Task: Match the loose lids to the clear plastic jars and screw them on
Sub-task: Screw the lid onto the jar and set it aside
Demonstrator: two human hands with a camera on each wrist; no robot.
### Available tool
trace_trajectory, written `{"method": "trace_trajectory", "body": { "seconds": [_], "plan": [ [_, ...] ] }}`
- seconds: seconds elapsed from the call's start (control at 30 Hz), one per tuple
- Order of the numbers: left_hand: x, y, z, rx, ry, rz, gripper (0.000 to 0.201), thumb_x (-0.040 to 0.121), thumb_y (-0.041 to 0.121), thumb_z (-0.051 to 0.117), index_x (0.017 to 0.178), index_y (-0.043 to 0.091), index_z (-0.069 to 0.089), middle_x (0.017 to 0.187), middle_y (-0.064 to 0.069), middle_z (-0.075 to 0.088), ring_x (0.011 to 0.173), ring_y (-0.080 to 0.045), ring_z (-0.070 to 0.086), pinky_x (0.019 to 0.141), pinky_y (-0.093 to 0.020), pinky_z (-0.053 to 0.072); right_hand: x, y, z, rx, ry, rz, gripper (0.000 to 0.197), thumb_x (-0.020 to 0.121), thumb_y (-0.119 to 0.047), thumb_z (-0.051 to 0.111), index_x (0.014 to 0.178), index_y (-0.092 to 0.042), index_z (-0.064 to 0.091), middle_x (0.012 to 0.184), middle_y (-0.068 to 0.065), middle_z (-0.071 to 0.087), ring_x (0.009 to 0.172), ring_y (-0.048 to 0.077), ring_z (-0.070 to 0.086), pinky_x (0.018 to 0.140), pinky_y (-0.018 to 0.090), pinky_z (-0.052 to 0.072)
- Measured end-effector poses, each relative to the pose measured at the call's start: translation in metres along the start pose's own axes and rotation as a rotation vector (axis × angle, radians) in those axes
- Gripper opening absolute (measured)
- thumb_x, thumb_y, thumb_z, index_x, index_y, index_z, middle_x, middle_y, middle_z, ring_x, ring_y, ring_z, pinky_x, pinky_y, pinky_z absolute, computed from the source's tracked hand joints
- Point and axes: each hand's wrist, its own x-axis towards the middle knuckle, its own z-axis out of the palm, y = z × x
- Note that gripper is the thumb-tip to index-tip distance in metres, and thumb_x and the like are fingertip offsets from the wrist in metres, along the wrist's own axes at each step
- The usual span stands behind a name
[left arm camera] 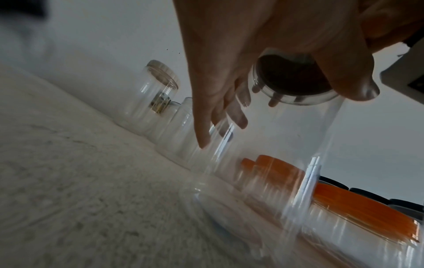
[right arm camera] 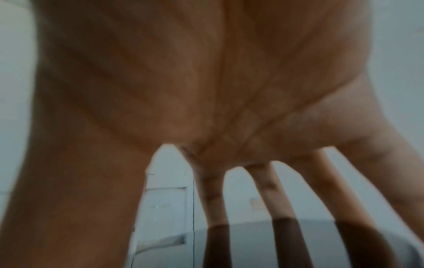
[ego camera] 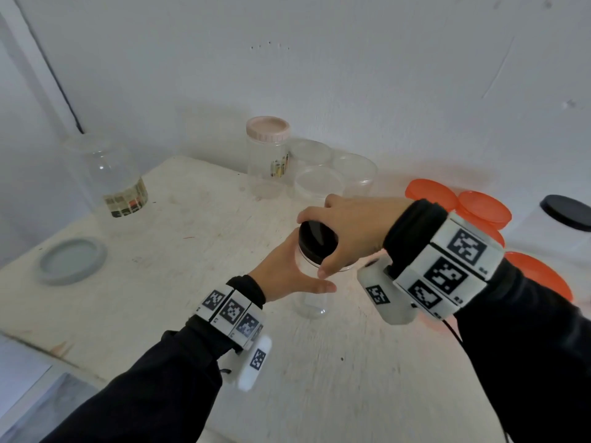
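my left hand (ego camera: 289, 272) gripped the clear jar (ego camera: 311, 290) mid-counter (ego camera: 166, 251); my right hand (ego camera: 347, 230) curled over its black lid (ego camera: 316, 241). behind stood a pink-lidded jar (ego camera: 268, 148) and open clear tubs (ego camera: 319, 183). orange lids (ego camera: 479, 209) crowded my right wrist; a grey lid (ego camera: 72, 260) lay well left.

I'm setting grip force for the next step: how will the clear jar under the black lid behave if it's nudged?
The clear jar looks empty and thin-walled, so probably light and easily squeezed. It is tall and narrow, likely to tip or slide without the left hand steadying it. The right hand twisting the black lid may spin it.
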Motion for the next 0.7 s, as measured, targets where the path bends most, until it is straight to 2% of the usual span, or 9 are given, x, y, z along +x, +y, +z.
{"method": "trace_trajectory", "body": {
  "seconds": [0.03,0.17,0.3,0.47,0.57,0.63,0.7],
  "plan": [
    [0.0001,0.0006,0.0002,0.010,-0.001,-0.003,0.105,0.049,0.049,0.081,0.137,0.024,0.029,0.128,0.011,0.050,0.118,-0.004,0.047,0.096,-0.021,0.039,0.0009,-0.0015,-0.0020,-0.020,-0.006,0.007,0.082,0.075,-0.048,0.071,0.140,-0.031,0.024,0.122,0.002,0.039,0.100,0.021,0.046,0.083,0.032,0.043],
    [0.0003,0.0021,0.0001,0.041,0.017,-0.007,0.091,0.062,0.028,0.084,0.134,0.026,0.029,0.119,0.017,0.048,0.113,-0.002,0.046,0.089,-0.011,0.036,0.0038,-0.0045,-0.0052,-0.017,-0.002,-0.004,0.078,0.072,-0.039,0.076,0.134,-0.029,0.029,0.109,0.000,0.037,0.093,0.020,0.045,0.075,0.032,0.043],
    [-0.0015,0.0022,0.0006,0.027,0.030,0.004,0.089,0.059,0.033,0.084,0.132,0.027,0.033,0.120,0.019,0.050,0.114,0.002,0.047,0.091,-0.013,0.039,0.0023,0.0009,-0.0012,-0.001,0.021,-0.055,0.075,0.072,-0.035,0.075,0.132,-0.033,0.030,0.113,0.000,0.036,0.096,0.021,0.048,0.074,0.030,0.045],
    [-0.0014,0.0033,0.0006,0.052,0.048,0.000,0.078,0.062,0.026,0.084,0.123,0.032,0.034,0.113,0.018,0.051,0.107,0.003,0.048,0.087,-0.012,0.038,-0.0007,0.0047,0.0017,0.021,0.052,-0.107,0.073,0.072,-0.032,0.075,0.132,-0.034,0.032,0.114,-0.001,0.038,0.096,0.020,0.048,0.073,0.027,0.044],
    [-0.0020,0.0044,0.0004,0.068,0.044,0.004,0.077,0.062,0.027,0.084,0.121,0.033,0.034,0.110,0.021,0.051,0.105,0.006,0.048,0.085,-0.010,0.038,-0.0018,0.0050,0.0029,0.022,0.079,-0.111,0.072,0.071,-0.036,0.075,0.130,-0.033,0.034,0.110,-0.001,0.040,0.094,0.019,0.048,0.074,0.027,0.045],
    [-0.0014,0.0041,0.0010,0.062,0.035,0.008,0.079,0.062,0.028,0.084,0.123,0.034,0.034,0.110,0.024,0.051,0.105,0.009,0.047,0.084,-0.008,0.037,-0.0026,0.0050,0.0038,0.025,0.144,-0.096,0.067,0.070,-0.046,0.074,0.126,-0.030,0.039,0.097,-0.004,0.043,0.083,0.013,0.048,0.066,0.022,0.041],
    [-0.0014,0.0036,0.0021,0.036,0.039,0.008,0.082,0.062,0.029,0.084,0.126,0.034,0.034,0.112,0.024,0.051,0.107,0.010,0.047,0.084,-0.007,0.038,-0.0035,0.0047,0.0046,0.049,0.224,-0.071,0.063,0.071,-0.054,0.070,0.120,-0.026,0.044,0.082,-0.010,0.040,0.070,0.005,0.042,0.056,0.019,0.033]
  ]
}}
